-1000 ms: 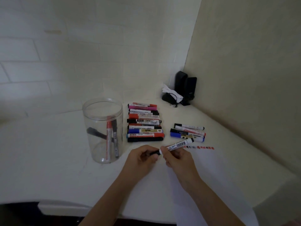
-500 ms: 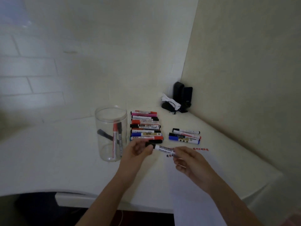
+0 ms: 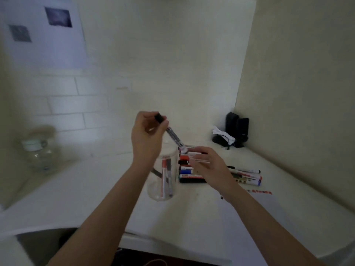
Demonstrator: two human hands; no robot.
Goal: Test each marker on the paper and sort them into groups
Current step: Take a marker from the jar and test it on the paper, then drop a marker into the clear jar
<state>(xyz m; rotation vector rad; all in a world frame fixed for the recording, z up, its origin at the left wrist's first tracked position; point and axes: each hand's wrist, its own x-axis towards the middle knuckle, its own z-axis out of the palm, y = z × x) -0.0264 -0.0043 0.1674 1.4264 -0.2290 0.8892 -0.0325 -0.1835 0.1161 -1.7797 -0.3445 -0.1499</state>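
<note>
One marker (image 3: 173, 134) is held in the left hand (image 3: 147, 134), raised above one clear jar (image 3: 163, 179), in which three markers are seen, one of them red-capped. Just right of the grip, below the marker's tip, one stacked row of markers (image 3: 189, 169) is laid; its count cannot be told, being partly hidden by the right hand (image 3: 208, 167). Farther right, about four markers are counted in a small group (image 3: 247, 176). One sheet of paper (image 3: 259, 217) is seen. Two hands are in view.

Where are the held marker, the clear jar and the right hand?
held marker (image 3: 173, 135), head view, mid barrel.
clear jar (image 3: 153, 191), head view, lower wall.
right hand (image 3: 209, 166), head view, back of the hand.
</note>
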